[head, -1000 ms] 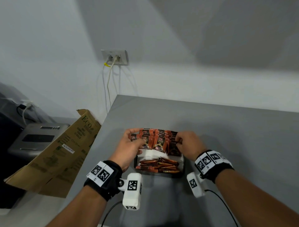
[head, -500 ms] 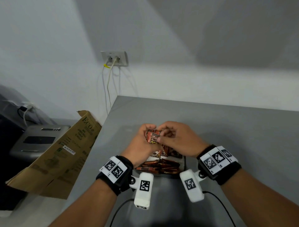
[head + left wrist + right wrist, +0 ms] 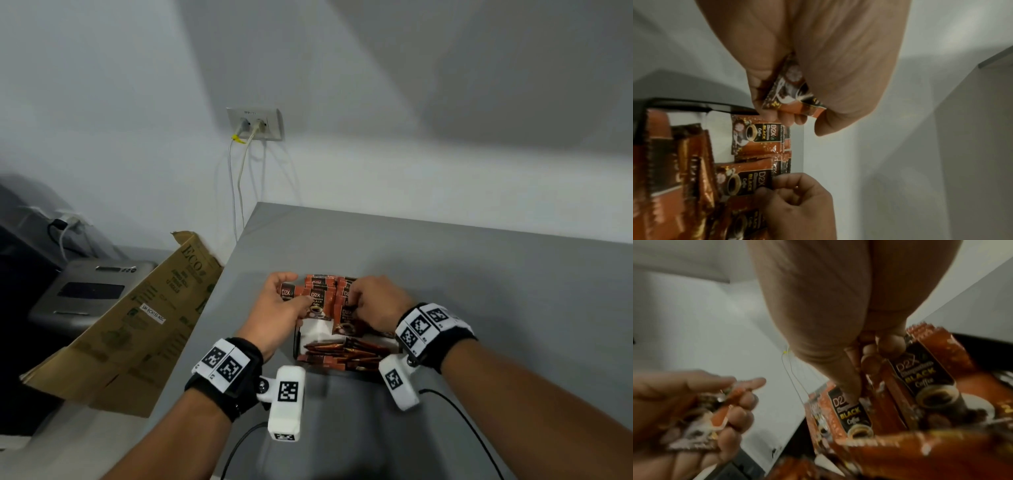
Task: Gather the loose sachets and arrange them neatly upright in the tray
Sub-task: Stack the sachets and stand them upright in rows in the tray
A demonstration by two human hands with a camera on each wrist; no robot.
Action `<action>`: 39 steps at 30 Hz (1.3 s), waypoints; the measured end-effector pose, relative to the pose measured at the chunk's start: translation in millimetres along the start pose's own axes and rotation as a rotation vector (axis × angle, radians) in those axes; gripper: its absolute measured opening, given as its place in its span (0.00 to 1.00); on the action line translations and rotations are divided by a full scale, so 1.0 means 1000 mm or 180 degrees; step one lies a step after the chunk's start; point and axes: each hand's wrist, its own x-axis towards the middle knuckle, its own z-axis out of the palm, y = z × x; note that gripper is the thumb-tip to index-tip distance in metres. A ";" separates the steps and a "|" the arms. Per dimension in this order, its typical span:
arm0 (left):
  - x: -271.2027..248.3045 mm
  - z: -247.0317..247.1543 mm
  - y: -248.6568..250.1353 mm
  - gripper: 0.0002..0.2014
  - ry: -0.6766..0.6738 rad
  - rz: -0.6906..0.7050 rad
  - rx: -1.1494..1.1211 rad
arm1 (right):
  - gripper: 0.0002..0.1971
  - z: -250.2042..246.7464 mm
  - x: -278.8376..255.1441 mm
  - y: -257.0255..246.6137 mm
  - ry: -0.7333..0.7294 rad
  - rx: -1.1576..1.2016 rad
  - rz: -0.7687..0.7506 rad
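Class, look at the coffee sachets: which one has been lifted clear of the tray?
The sachet gripped in the left hand. It is held left of the tray, while the other sachets stand or lie inside it.

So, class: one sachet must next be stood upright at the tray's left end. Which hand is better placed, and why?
Left. The left hand already pinches an orange coffee sachet beside the black tray; the right hand is busy steadying the standing sachets.

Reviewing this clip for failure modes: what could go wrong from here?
1. The left hand holds a sachet by a fingertip pinch at the tray's edge; it could slip out.
2. The right hand works among the upright sachets; a nudge may topple them onto the flat sachets in the tray.
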 end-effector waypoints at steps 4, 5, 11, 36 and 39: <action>-0.004 -0.007 -0.003 0.20 -0.0017 0.0001 0.0020 | 0.07 0.009 0.006 -0.001 0.0116 -0.0340 0.0007; -0.004 -0.009 -0.004 0.20 -0.0015 -0.0009 0.0010 | 0.06 0.009 0.006 -0.001 0.0158 -0.0379 -0.0017; -0.004 -0.015 -0.009 0.18 0.0006 -0.0037 -0.0087 | 0.04 -0.004 -0.001 -0.003 -0.0013 -0.0134 -0.0559; -0.004 -0.008 -0.021 0.15 -0.0307 -0.0095 0.0215 | 0.21 0.014 -0.022 0.002 -0.1237 -0.0238 -0.0375; -0.004 -0.007 -0.021 0.15 -0.0307 -0.0108 0.0207 | 0.21 0.017 -0.024 0.004 -0.1140 -0.0234 -0.0417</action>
